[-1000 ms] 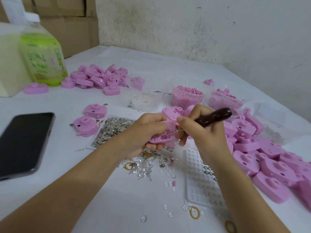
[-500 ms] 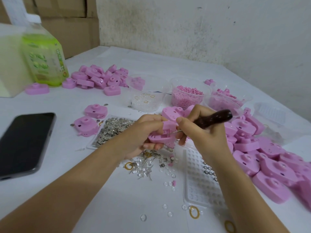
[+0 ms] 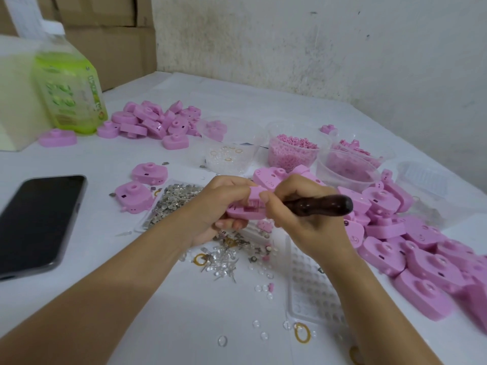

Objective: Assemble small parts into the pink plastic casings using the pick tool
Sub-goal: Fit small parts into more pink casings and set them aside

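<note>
White-covered table (image 3: 237, 106) against a stained wall (image 3: 316, 35), cardboard boxes (image 3: 105, 17) at far left. At centre, left hand (image 3: 218, 204) curled round one pink casing (image 3: 245, 210), held on edge clear of the table, ribbed open side facing the camera. Right hand (image 3: 303, 225) closed round the dark wooden handle of the pick tool (image 3: 321, 204), thumb and forefinger pinching close to the metal shaft, tip directed into the casing; exact point of contact hidden behind the fingers. Supplies within reach: tray of small metal pieces (image 3: 174, 201) just left of the hands; scattered clear parts and yellow rings (image 3: 224, 259) on the near side; clear compartment tray (image 3: 311, 285) near the right forearm; beyond the hands, a cup of clear and ring parts (image 3: 229, 156), a cup of pink pellets (image 3: 295, 151) and a cup of pink pieces (image 3: 347, 167). Large heap of casings (image 3: 421, 259) at right, smaller heap (image 3: 155, 122) at far left beside a green bottle (image 3: 71, 93), two single casings (image 3: 137, 193) left of the metal tray, dark phone (image 3: 39, 219) at near left. Judged step: seating of a small part in the held casing, under way and not yet complete. Judged progress: somewhere mid-batch, with dozens of casings in two heaps and plentiful loose parts remaining; finished and waiting heaps not distinguishable from this view.
</note>
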